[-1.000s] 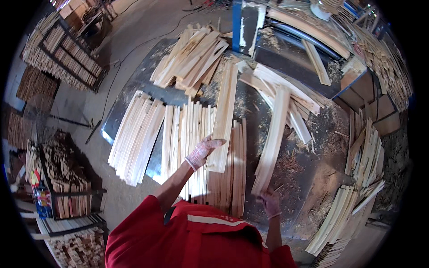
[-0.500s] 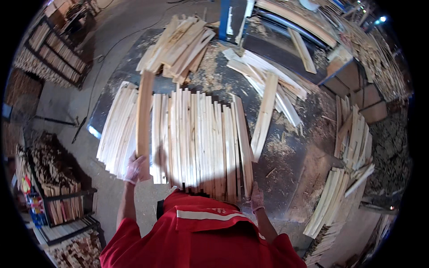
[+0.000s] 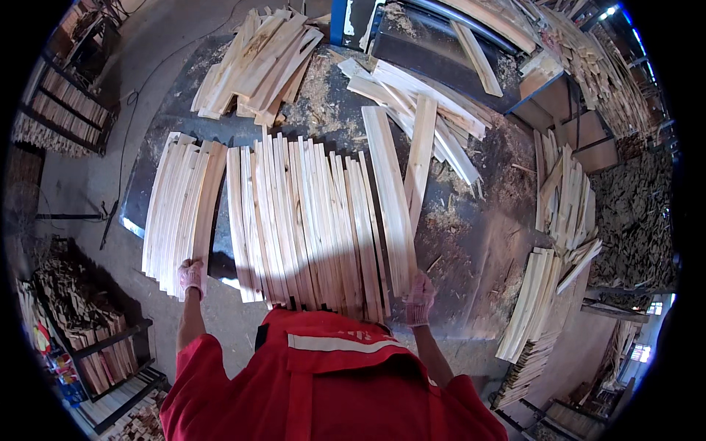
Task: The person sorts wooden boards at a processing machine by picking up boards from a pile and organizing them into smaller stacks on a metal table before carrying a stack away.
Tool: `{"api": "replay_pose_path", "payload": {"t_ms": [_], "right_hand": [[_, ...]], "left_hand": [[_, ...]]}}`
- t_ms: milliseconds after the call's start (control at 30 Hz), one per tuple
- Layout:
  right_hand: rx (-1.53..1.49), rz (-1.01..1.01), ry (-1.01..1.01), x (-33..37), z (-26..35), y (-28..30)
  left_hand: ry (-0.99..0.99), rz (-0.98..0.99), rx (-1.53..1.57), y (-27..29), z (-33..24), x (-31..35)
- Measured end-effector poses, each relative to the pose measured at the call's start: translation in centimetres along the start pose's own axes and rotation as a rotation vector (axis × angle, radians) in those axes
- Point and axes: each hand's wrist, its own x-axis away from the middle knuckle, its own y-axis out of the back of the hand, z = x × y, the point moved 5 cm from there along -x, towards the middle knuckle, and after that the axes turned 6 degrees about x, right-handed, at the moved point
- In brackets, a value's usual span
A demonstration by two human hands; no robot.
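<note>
My left hand (image 3: 190,278), in a pale glove, closes on the near end of a wooden plank (image 3: 209,195) lying along the right side of the left group of planks (image 3: 168,209). The gloved right hand (image 3: 419,298) grips the near end of another wooden plank (image 3: 390,198), its broad face turned up. That one lies just right of the wide middle row of planks (image 3: 298,213), and its far end overlaps a slanting loose board (image 3: 421,147). A dark gap separates the left group from the middle row.
Loose boards are heaped at the table's far left (image 3: 261,62) and far right (image 3: 434,110). Sawdust covers parts of the dark table (image 3: 460,257). A blue machine post (image 3: 338,22) rises behind. More planks (image 3: 529,301) are stacked at right; loaded racks (image 3: 62,110) stand left.
My left hand has lowered its plank leftward and down against the left group. My right hand has tilted its plank off the middle row's right edge, broad face up.
</note>
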Motion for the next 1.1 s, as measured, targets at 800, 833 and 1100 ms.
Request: {"api": "replay_pose_path", "payload": {"t_ms": [800,833,1100], "right_hand": [[0.569,0.716,-0.398,-1.1,-9.6,-1.7],[0.729,0.723,-0.385,-2.3,-12.1,-2.2],[0.57,0.341,0.486,-6.6,-4.3,-7.0]], "left_hand": [[-0.119,0.085,0.03,-12.7,-11.4,12.6],[-0.118,0.052,0.019,-12.7,-11.7,12.4],[-0.157,0.51,0.447,-16.9,-8.6,9.2]]}}
